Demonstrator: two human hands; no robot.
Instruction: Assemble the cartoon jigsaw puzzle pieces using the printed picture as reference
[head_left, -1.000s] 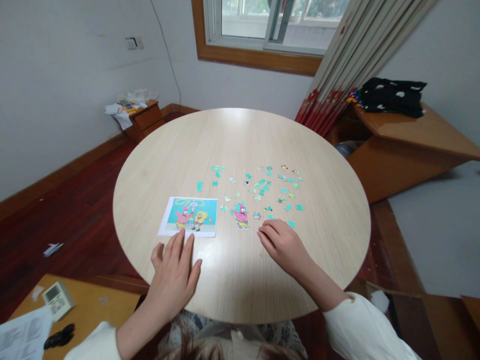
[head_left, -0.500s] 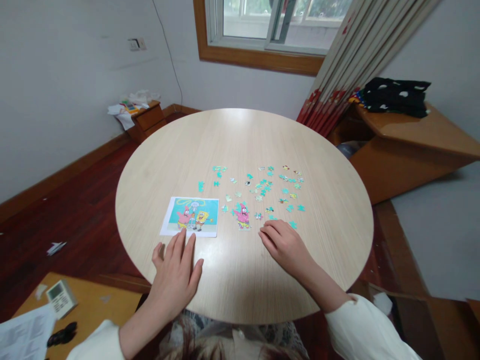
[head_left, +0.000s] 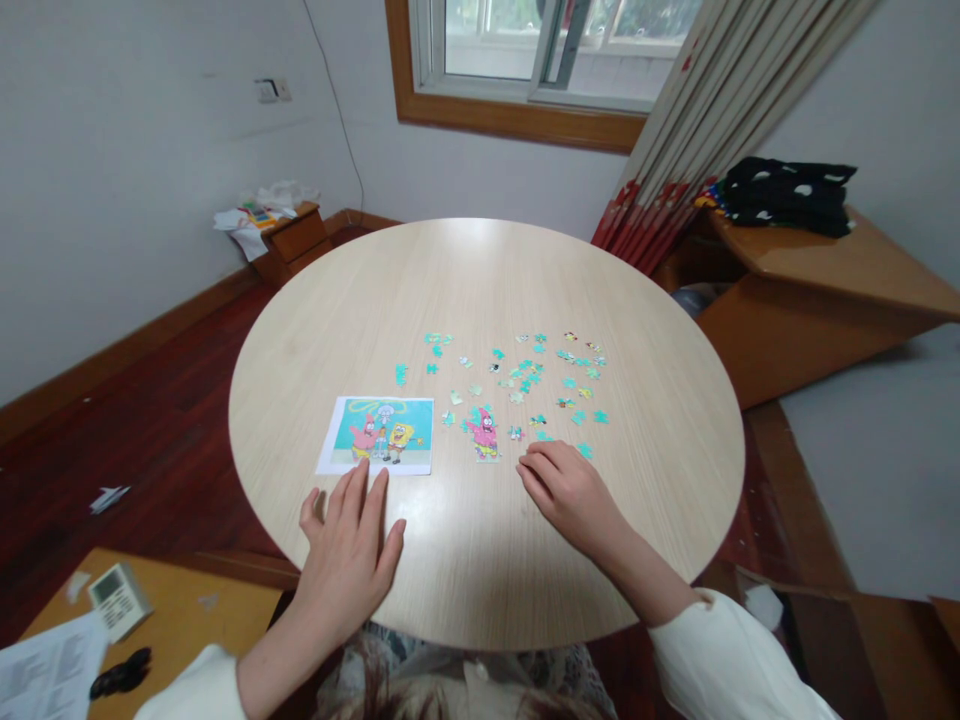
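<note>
With fingers spread, my left hand (head_left: 346, 545) rests on the round table (head_left: 465, 280), its fingertips at the lower edge of a printed picture card (head_left: 325, 458). The card shows three cartoon figures on a turquoise ground. My right hand (head_left: 566, 490) lies to the right, fingers curled together; whatever they may hold is hidden. Between the hands is a joined part of a jigsaw puzzle (head_left: 485, 436) forming a pink starfish figure. Loose jigsaw pieces (head_left: 529, 375), mostly turquoise, are scattered beyond it. One small piece with white and dark marks (head_left: 516, 433) sits just beyond my right fingertips.
At lower left a wooden surface holds a white device with a display (head_left: 120, 602), a printed sheet (head_left: 52, 665) and a dark object (head_left: 121, 673). A wooden cabinet (head_left: 817, 290) with black cloth (head_left: 787, 195) stands at right, near a curtain (head_left: 697, 110).
The view has shifted very slightly. Both hands keep their places and poses, and the puzzle pieces lie as before.
</note>
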